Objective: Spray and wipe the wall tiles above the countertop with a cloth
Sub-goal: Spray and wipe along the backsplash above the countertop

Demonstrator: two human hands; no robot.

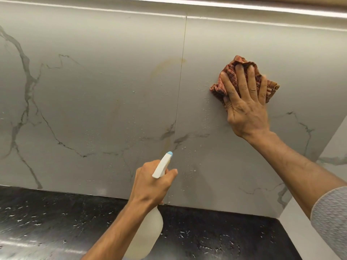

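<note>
The right hand (pixel 246 102) presses a reddish cloth (pixel 231 76) flat against the wall tiles (pixel 93 91), fingers spread. The left hand (pixel 152 186) is wrapped around a spray bottle (pixel 150 233) above the black countertop (pixel 47 218).

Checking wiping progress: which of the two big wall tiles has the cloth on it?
The right tile, right of the vertical seam. The right hand presses the cloth flat there; the left tile bears only droplets and a brownish stain.
</note>
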